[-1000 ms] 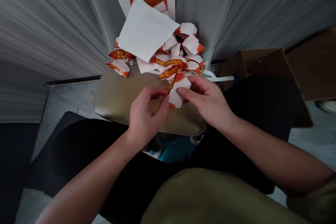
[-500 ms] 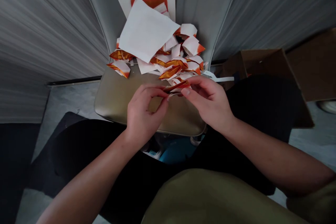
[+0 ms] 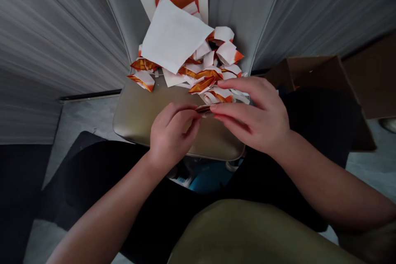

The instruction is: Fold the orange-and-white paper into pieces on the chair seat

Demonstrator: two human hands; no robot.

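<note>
Folded paper (image 3: 204, 109) between both hands

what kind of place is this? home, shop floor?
Probably an informal home or small-workshop corner, not a factory line: a padded stool seat serves as the worktop, heaped with folded paper pieces, beside a cardboard box on the floor and grey curtain-like walls.

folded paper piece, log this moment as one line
left hand: pinching folded paper piece | right hand: pinching same piece, fingers flat | behind: paper pile on tan seat
</note>
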